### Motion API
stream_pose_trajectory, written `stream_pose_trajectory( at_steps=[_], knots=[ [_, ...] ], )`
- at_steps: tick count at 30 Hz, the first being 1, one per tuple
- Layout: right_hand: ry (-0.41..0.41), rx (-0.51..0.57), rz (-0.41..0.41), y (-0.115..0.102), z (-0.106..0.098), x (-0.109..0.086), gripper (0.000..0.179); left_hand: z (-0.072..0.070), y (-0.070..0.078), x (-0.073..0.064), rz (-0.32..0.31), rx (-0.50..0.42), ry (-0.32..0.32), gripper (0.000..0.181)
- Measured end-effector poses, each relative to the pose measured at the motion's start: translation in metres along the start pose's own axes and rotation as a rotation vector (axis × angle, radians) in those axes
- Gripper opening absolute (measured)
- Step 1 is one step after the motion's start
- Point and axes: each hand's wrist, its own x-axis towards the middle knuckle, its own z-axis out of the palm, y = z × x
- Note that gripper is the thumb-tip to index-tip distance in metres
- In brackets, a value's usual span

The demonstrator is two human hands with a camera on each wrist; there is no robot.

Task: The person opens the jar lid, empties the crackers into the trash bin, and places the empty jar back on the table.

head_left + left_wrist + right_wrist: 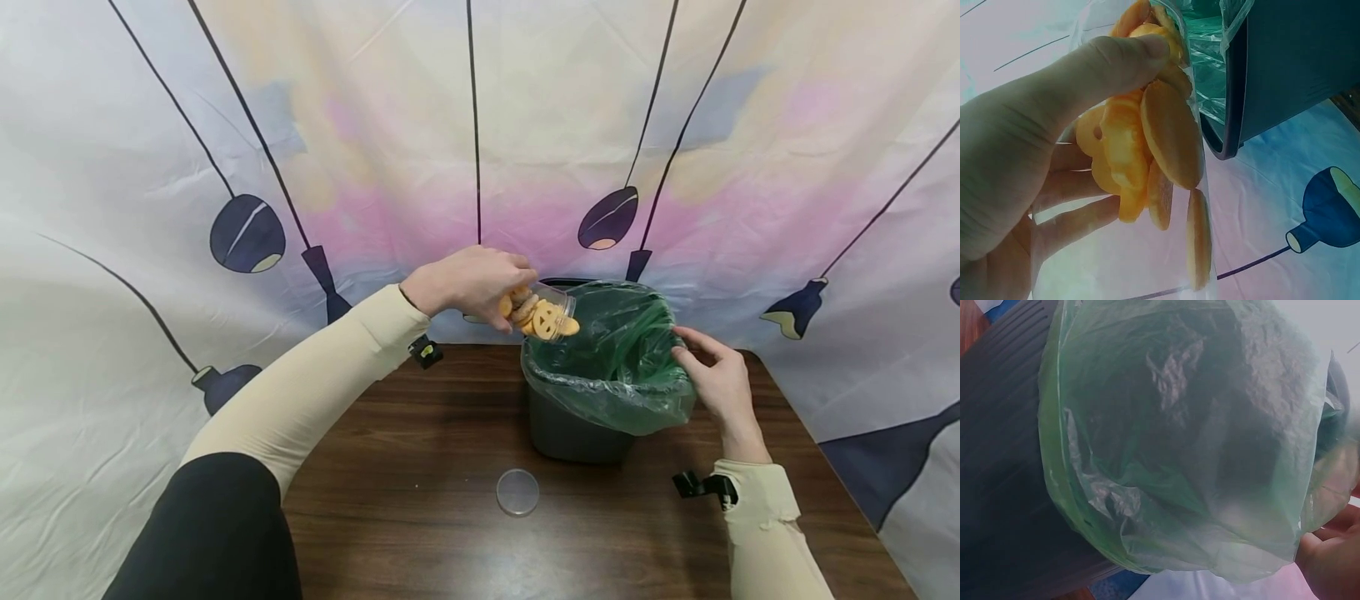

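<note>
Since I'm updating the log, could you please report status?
Left hand holding tilted jar, cookies at mouth. Right hand holding green bin liner. Lid on table, out of the way.

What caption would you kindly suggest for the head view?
Left hand holding a tilted jar of cookies by a bin, right hand holding the bin's green liner.

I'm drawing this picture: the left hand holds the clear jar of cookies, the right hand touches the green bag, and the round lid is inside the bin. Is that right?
The round lid isn't inside the bin: the head view shows it lying on the brown table. The left hand does hold the clear jar of cookies, and the right hand touches the green bag.
</note>
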Motion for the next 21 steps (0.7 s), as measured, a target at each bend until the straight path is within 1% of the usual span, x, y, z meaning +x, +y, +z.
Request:
stream_pose_trajectory(
  at_steps=[4, 8, 11, 17, 21],
  knots=[
    [0.006, 0.002, -0.006, -0.0001, -0.0001, 0.0006, 0.044, -0.0019, 0.0015, 0.0014, -0.003, 0.017, -0.002, 0.063],
    [0.009, 0.002, -0.015, 0.0002, -0.0008, 0.0009, 0.044, -0.0046, 0.0031, 0.0028, 0.0, 0.027, -0.009, 0.059],
    [0.008, 0.003, -0.018, 0.0005, -0.0008, 0.0005, 0.044, -0.0054, 0.0037, 0.004, 0.011, 0.047, -0.008, 0.058],
    [0.006, 0.005, -0.017, 0.0006, -0.0011, -0.0004, 0.044, -0.0047, 0.0032, 0.0076, 0.036, 0.086, 0.016, 0.057],
    [0.004, 0.002, -0.014, 0.0, -0.0014, -0.0006, 0.044, -0.0066, 0.0038, 0.0098, 0.042, 0.121, 0.01, 0.058]
  ],
)
